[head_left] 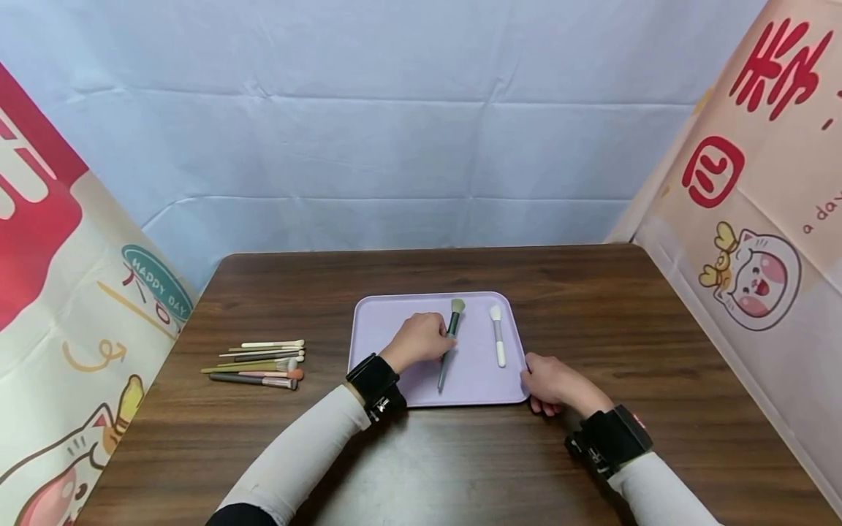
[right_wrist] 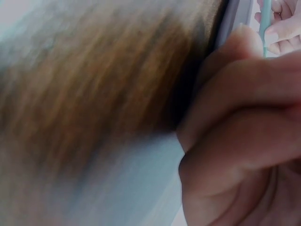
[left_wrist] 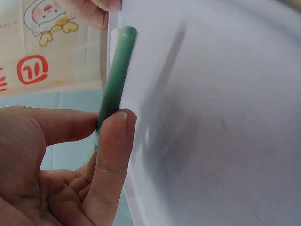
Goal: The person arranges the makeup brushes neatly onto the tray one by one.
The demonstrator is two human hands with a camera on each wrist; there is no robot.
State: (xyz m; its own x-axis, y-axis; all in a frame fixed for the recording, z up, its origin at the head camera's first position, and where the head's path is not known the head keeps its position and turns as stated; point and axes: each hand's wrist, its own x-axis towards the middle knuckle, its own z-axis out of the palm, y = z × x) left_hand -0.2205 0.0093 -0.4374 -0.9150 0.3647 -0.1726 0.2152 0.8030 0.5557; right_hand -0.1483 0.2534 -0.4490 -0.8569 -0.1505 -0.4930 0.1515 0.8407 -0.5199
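My left hand (head_left: 419, 339) is over the lilac tray (head_left: 476, 381), pinching a dark green makeup brush (head_left: 443, 374) by its handle between thumb and fingers. The brush's greenish bristles point toward the back of the tray; in the left wrist view its green handle (left_wrist: 117, 75) angles above the tray, casting a shadow. To the right, a white and grey makeup brush (head_left: 498, 342) lies on the tray, bristles toward the back. My right hand (head_left: 558, 383) grips the tray's right edge near the front corner, its fingers (right_wrist: 235, 136) curled in the right wrist view.
Several makeup brushes (head_left: 259, 367) lie side by side on the wooden table (head_left: 276, 446), left of the tray. A pale blue cloth (head_left: 368, 146) hangs behind the table, with printed cloths (head_left: 737, 277) at both sides.
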